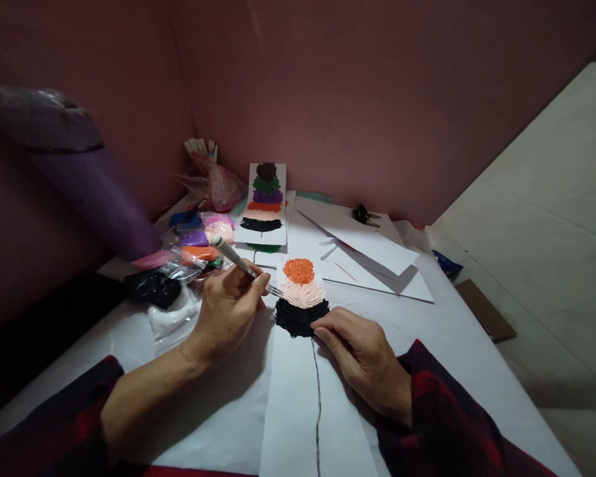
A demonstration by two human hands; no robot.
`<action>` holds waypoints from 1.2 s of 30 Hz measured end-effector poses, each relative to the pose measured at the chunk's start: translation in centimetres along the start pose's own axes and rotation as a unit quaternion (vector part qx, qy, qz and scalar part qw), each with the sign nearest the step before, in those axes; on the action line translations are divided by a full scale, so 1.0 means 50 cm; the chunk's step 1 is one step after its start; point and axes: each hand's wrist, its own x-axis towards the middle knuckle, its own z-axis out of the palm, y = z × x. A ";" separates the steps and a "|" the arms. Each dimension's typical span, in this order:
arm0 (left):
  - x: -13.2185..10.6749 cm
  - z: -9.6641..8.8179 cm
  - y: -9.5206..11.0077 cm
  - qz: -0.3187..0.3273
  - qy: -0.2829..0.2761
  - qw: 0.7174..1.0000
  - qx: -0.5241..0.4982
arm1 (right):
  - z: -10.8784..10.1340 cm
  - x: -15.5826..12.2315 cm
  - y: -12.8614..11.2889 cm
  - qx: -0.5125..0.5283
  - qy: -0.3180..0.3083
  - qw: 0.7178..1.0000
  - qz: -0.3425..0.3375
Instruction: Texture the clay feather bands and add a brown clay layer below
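Observation:
My left hand (231,305) is closed around a small fork (235,257) with a patterned handle. Its tines reach the left side of the clay picture, near the border of the pale pink clay (300,293) and the black clay (300,319). Above these lies a ridged orange clay patch (298,270). All of it is on a long white paper strip (293,411) with a drawn dark line running down. At the lower right edge of the black clay, my right hand (360,351) has thumb and forefinger pinched together; whatever is between them is hidden.
A finished-looking card (243,235) with stacked colour bands leans at the back. Bagged clay, including an orange pack (200,254) and a white pack (171,315), lies left. White sheets (367,232), keys (362,214) and a toothpick (346,272) are right. A purple cylinder (89,179) stands left.

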 end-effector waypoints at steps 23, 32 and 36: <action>-0.002 -0.006 0.003 0.048 0.006 0.993 0.106 | -0.001 0.000 0.000 -0.010 -0.010 1.000 -0.001; -0.005 -0.005 0.000 0.053 -0.010 0.988 0.141 | -0.003 0.001 0.002 -0.008 -0.018 1.000 0.006; -0.007 -0.007 0.004 0.071 0.002 0.988 0.134 | -0.002 0.000 -0.001 -0.009 -0.017 1.000 0.006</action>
